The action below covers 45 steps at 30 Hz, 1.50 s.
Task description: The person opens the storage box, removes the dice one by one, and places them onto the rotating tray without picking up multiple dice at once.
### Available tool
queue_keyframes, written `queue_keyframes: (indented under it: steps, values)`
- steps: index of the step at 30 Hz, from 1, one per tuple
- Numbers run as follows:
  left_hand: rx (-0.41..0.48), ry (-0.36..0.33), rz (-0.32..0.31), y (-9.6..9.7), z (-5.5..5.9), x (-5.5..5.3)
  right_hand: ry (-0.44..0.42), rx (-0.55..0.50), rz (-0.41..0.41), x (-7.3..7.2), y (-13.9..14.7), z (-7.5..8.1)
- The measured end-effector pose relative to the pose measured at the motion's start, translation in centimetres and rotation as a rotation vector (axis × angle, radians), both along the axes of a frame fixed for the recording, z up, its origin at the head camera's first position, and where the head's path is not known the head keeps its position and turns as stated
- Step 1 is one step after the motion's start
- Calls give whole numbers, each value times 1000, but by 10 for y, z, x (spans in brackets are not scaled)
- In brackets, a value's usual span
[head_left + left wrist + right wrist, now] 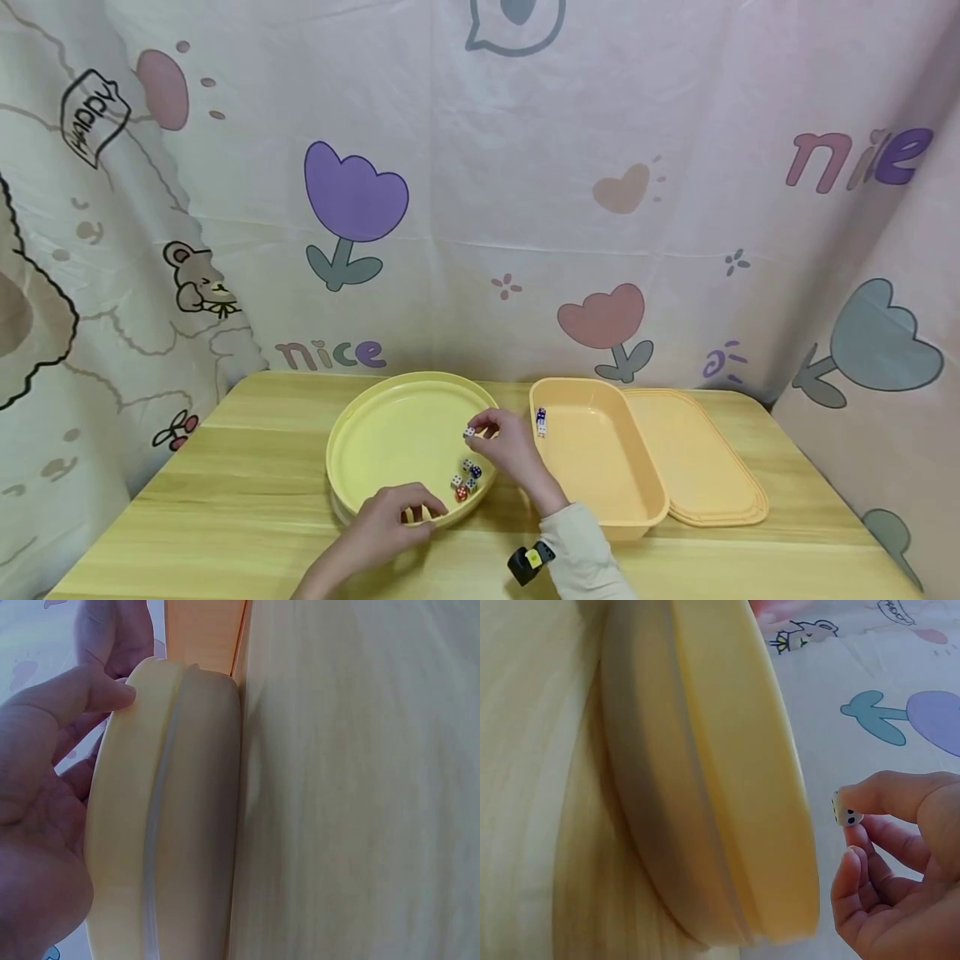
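Observation:
Between thumb and fingertip, my right hand [512, 450] pinches a white die [847, 810] with dark pips, held above the right side of a round yellow tray [390, 450]. My left hand [390, 521] grips the tray's near rim, its thumb [112, 695] on the outer wall and its fingers reaching over the inside. Close to those fingers, several dice lie grouped in the tray: a red die [461, 493], a dark blue die [476, 472] and white ones such as this white die [457, 481].
Right of the tray stands an orange rectangular box [592, 458]. A blue die [541, 413] and a white die [542, 431] sit in a line along its left wall. A flat orange lid [705, 458] lies beside the box on the wooden table [225, 483]. A printed curtain [480, 208] hangs behind.

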<state>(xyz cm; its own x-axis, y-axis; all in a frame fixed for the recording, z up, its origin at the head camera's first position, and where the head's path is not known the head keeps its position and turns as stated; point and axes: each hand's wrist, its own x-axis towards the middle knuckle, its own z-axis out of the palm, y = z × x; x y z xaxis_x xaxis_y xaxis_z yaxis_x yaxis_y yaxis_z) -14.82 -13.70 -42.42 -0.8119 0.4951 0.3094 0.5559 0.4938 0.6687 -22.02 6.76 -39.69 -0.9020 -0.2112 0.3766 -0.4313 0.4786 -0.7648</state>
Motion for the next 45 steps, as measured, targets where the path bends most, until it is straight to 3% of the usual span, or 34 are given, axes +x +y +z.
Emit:
queue_keyframes:
  steps: [45]
  values:
    - [-10, 11, -13, -1, 1, -1, -45, -25, 49, 6, -15, -6]
